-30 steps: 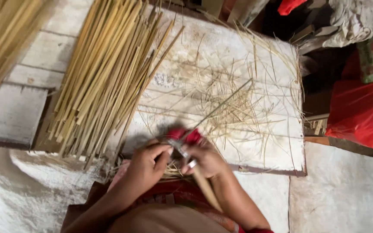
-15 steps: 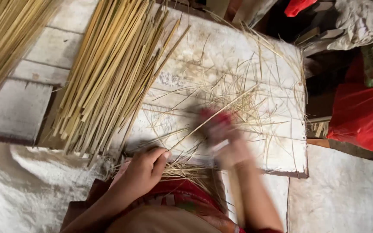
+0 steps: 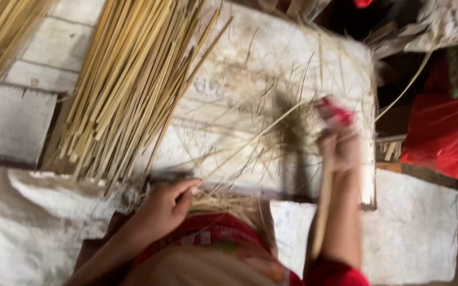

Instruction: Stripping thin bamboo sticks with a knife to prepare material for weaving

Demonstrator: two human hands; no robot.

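While blurred at right of centre, right hand [image 3: 339,148] closed around one red-handled tool [image 3: 335,112] and one long pale bamboo strip [image 3: 250,142] slanting across frame centre; left hand [image 3: 166,204] pinching thin shavings [image 3: 219,202] lower centre; two stick bundles [image 3: 128,79] upper left.

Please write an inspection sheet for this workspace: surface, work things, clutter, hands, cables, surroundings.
Surface: pale worn board on white cloth.
Job's things: bundle of bamboo sticks; thin strip; red-handled tool, blurred.
Clutter: loose shavings on the board and near the lap.
Grippers: left hand pinches the strip; right hand grips the tool.
Cables: nothing seen.
Surroundings: red plastic bag; second stick bundle.
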